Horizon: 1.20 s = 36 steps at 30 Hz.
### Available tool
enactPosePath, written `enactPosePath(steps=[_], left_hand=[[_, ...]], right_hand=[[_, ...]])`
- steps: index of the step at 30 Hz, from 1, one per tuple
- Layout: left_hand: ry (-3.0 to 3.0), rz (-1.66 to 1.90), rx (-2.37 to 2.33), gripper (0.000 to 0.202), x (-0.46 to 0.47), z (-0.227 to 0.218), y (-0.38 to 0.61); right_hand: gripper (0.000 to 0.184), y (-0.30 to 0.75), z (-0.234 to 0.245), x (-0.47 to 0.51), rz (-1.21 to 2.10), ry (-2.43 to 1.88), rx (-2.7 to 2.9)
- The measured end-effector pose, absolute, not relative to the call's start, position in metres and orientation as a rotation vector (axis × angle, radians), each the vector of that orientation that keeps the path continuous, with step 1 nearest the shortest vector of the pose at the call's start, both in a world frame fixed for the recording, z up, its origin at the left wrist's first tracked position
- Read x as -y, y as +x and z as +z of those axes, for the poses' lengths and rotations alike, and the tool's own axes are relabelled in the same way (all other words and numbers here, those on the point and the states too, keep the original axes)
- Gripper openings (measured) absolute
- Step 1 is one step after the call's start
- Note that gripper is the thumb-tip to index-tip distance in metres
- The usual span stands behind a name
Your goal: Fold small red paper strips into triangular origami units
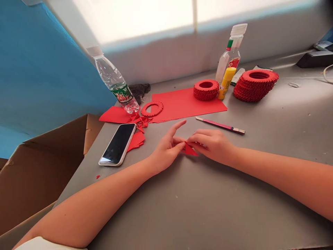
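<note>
Both my hands meet over a small folded red paper triangle [190, 150] lying on the grey table [197, 201]. My left hand [168, 148] pinches its left corner with thumb and finger, the index finger stretched out above. My right hand [212, 144] presses down on the triangle's upper edge with curled fingers. Only the lower tip of the paper shows between them.
A phone [118, 144] lies face up to the left, beside loose folded red pieces [140, 121]. Red paper sheets [186, 102], a flat ring [152, 108], two stacked paper rings [206, 89] [256, 85], a pink cutter [221, 125], glue stick [227, 82], two bottles [116, 81] [231, 55] and a cardboard box [39, 170] surround them.
</note>
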<state>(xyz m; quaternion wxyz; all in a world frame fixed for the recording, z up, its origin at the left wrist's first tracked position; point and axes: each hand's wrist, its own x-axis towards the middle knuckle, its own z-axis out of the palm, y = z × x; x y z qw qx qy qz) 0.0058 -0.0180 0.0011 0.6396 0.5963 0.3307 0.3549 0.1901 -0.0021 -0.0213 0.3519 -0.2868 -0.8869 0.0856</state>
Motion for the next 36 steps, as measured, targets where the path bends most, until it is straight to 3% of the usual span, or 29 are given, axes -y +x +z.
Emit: enactPosePath(steps=[13,21,27,36], left_hand=[[1.370,0.802,-0.796,0.061,0.017,0.004,0.007],[1.700,0.897,-0.997,0.053,0.017,0.001,0.005],[2.025,0.895,-1.170,0.049,0.021,0.002,0.004],[2.077,0.817,-1.226,0.052,0.023,0.001,0.005]], right_hand=[[0.016,0.191,-0.019,0.002,0.241,-0.734,2.321],[0.017,0.187,-0.011,0.003,0.822,-1.040,2.073],[0.012,0.184,-0.009,0.005,0.870,-1.035,1.961],[0.018,0.182,-0.008,0.006,1.182,-1.063,1.820]])
